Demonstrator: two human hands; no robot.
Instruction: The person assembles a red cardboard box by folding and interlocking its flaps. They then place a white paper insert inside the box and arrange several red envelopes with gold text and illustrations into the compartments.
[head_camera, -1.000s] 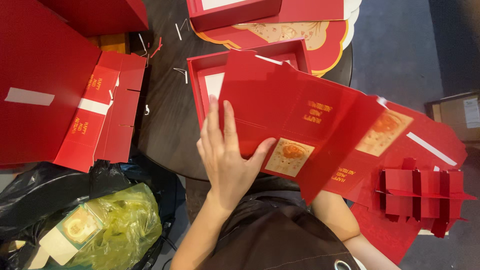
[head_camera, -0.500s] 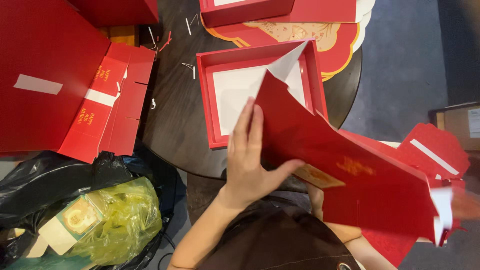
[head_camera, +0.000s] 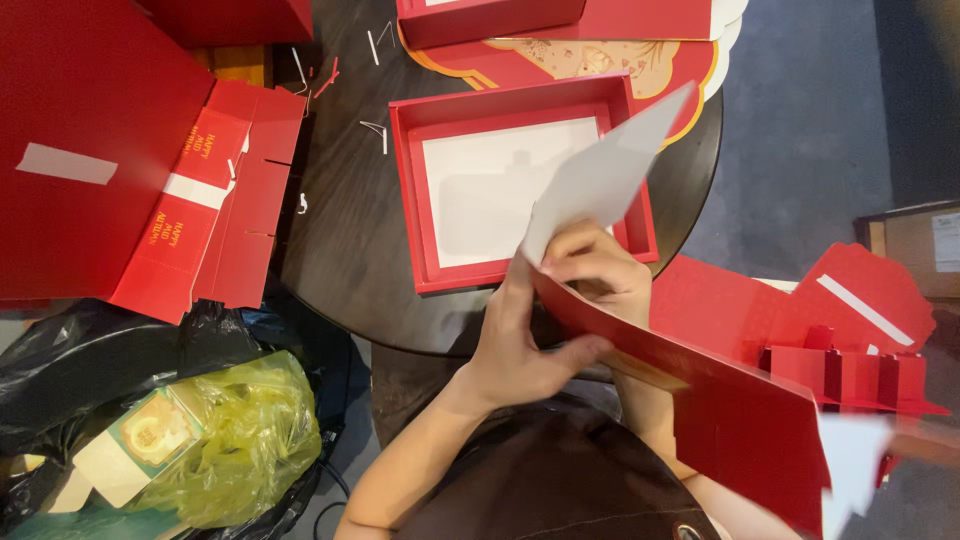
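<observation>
Two hands on one folded red card sheet (head_camera: 700, 400), held just above the near edge of the round dark tabletop (head_camera: 350, 250). Left hand (head_camera: 520, 345) has its grip clamped on the sheet's upper edge, thumb pressed along the fold. Right hand (head_camera: 595, 265) is closed on the same sheet from behind, fingers curled at its top corner.

Change since half a second ago: the sheet has swung up and over, so its white underside (head_camera: 600, 180) now faces the camera and its red face slopes down to the right. The open red box tray (head_camera: 520, 180) with its white liner, half covered a second ago, is now mostly exposed; only its near right corner is hidden.

Reads as the sheet being turned or refolded mid-air, apart from the tray. Flat red blanks (head_camera: 215, 215) sit untouched at left.
</observation>
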